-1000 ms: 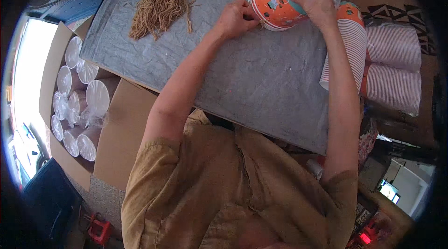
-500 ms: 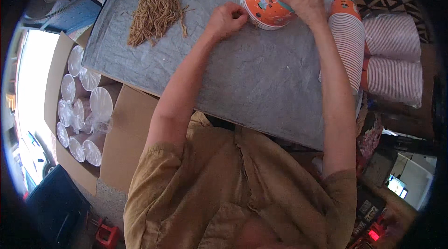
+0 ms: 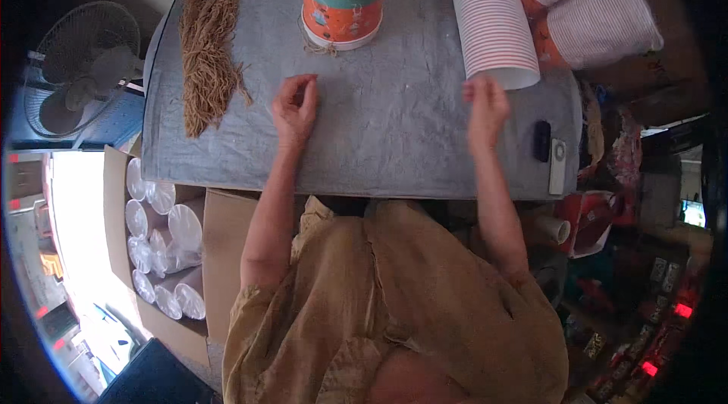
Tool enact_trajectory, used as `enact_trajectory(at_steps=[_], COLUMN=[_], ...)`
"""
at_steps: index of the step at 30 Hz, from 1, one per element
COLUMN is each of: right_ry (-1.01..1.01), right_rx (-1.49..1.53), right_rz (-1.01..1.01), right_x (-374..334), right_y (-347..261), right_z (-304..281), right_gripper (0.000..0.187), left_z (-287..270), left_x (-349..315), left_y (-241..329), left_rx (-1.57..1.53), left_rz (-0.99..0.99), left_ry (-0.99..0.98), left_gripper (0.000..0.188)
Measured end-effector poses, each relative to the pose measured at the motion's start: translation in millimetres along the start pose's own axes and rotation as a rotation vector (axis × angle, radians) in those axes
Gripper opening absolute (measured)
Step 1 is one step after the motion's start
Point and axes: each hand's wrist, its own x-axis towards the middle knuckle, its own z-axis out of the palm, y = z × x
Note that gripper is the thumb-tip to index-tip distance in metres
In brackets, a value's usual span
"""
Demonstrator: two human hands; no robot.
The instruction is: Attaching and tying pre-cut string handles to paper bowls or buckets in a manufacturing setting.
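Note:
An orange, teal and white paper bucket (image 3: 343, 19) stands upside down on the table, its white base upward. Thin twine (image 3: 320, 48) lies at the front of its rim. My left hand (image 3: 294, 110) is just in front of the bucket, apart from it, fingers curled toward the thumb with nothing visible in them. To the right, my right hand (image 3: 487, 110) is at the open rim of a nested stack of paper buckets (image 3: 493, 21). Its fingertips are blurred, so I cannot tell whether they grip the rim. A bundle of brown twine (image 3: 206, 63) lies on the left.
The grey-covered table (image 3: 379, 150) has a dark object (image 3: 541, 140) and a white remote-like device (image 3: 558, 165) at its right. More bucket stacks (image 3: 603, 17) lie at the far right. Below left, a cardboard box (image 3: 231, 252) holds wrapped stacks; a fan (image 3: 87, 67) stands beyond.
The upturned bucket has been let go by my right hand, which moved toward me to the nested stack's rim. My left hand has drawn back from the bucket. The whole view has shifted.

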Motion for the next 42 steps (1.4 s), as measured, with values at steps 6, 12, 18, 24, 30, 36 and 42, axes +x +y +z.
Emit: enact_trajectory(at_steps=[6, 12, 18, 24, 30, 36, 42], right_ry=[0.108, 0.085, -0.009, 0.011, 0.217, 0.281, 0.385], right_rx=[0.11, 0.431, 0.467, 0.325, 0.216, 0.347, 0.193], right_rz=[0.039, 0.167, 0.085, 0.053, 0.026, 0.149, 0.17], right_x=[56.3, 77.7, 65.8, 63.8, 72.6, 79.7, 54.6], right_y=[-12.4, -0.4, -3.9, 3.8, 6.1, 0.7, -10.2], right_z=[-34.0, -39.7, -33.7, -34.2, -30.9, -34.1, -48.2], right_gripper=[0.03, 0.031, 0.031, 0.031, 0.019, 0.015, 0.015], left_z=[69.8, 145.3, 222.7, 243.3, 250.9, 250.7, 260.0], left_x=[-32.0, -10.1, 33.0, 52.5, 46.6, 43.1, 36.5], left_y=[45.9, 100.1, 156.7, 162.3, 166.3, 177.6, 172.1], left_rx=[0.024, -0.04, 0.002, 0.033, 0.312, 0.428, 0.444], left_rz=[-0.03, 0.146, 0.44, 0.528, 0.582, 0.565, 0.471], left_ry=[-0.178, -0.344, -0.393, -0.516, -0.512, -0.499, -0.541], left_gripper=[0.013, 0.013, 0.014, 0.015, 0.021, 0.025, 0.021])
